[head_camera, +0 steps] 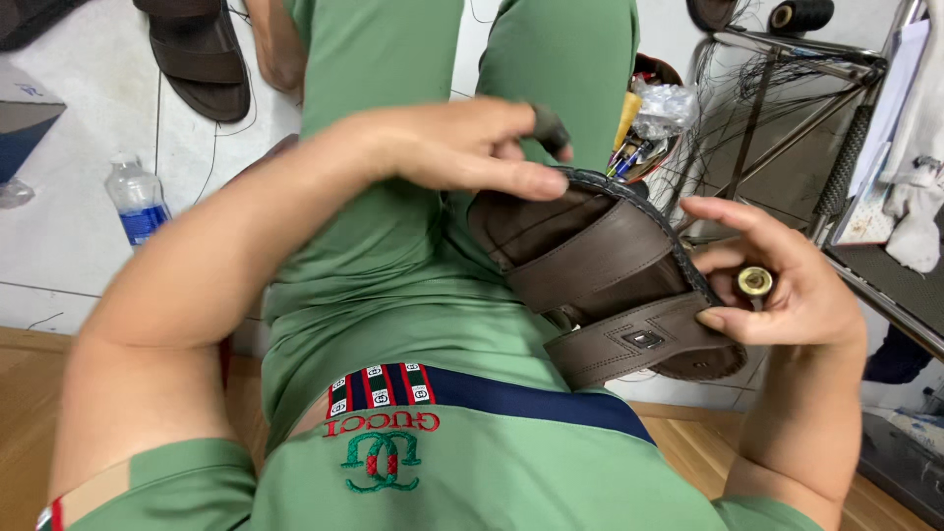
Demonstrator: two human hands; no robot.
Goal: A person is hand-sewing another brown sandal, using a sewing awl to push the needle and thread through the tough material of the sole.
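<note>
So the brown leather two-strap sandal (600,285) is resting on the person's lap, over green trousers (393,256), held between both hands. Left hand (462,147) lies over the heel end, fingers (521,179) curled down onto the rim and gripping it; there's a dark cover on one fingertip. Right hand (787,285) pinches the toe end by the lower strap, and also has a small brass-capped tool (754,282) tucked between its fingers, so that hand is closed on both.

Handling-wise I'd guess it's light, with a fairly stiff sole but floppy straps, so the sole edge is the place to grab it. Another brown sandal (202,59) and a plastic water bottle (138,197) sit on the tiled floor (79,128).
</note>
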